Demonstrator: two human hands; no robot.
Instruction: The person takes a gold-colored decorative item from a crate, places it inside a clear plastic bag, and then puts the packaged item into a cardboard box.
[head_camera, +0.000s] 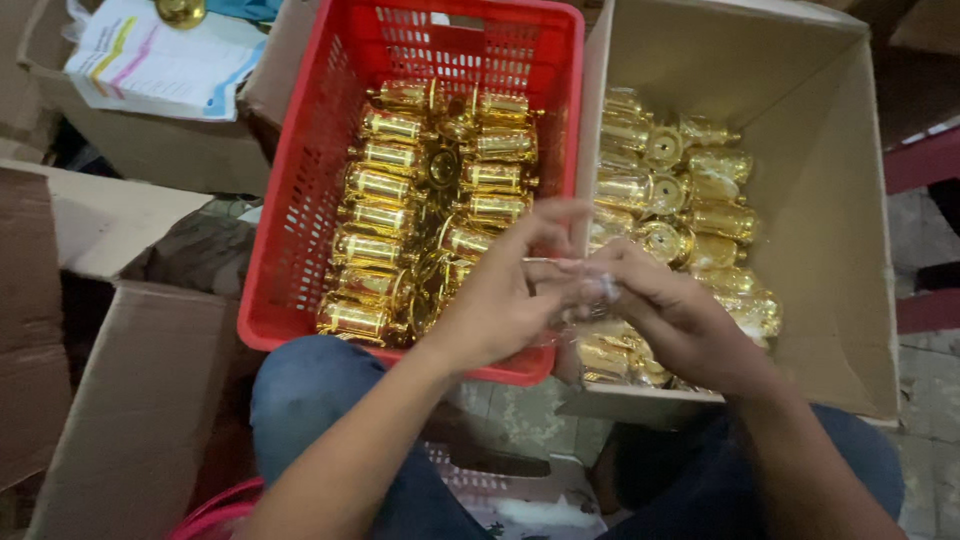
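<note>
Nearest to the camera are the person's knees in blue trousers (320, 390), and between them lies a patterned cloth (520, 500) on the floor. Just above the knees, in front of the red basket (290, 250), the two hands meet. The left hand (500, 300) is over the near right corner of the red basket, and the right hand (680, 320) is just right of that corner, over the near end of the cardboard box (840, 230). The fingertips of both hands touch each other around a small clear plastic piece (600, 290), maybe a thin wrap; it is blurred, so I cannot tell exactly what it is. The grip of each hand is pressed together, pinching this piece from its own side.

Inside the red basket lie many shiny golden metal parts (400, 200), stacked in two rows with round golden pieces between them. The cardboard box stands touching the right side of the red basket, and it holds more golden parts in clear wrap (680, 200). Left of the red basket stand other brown cartons (120, 400). Beyond the far left corner of the red basket lies a white printed paper (160, 60) on a carton
</note>
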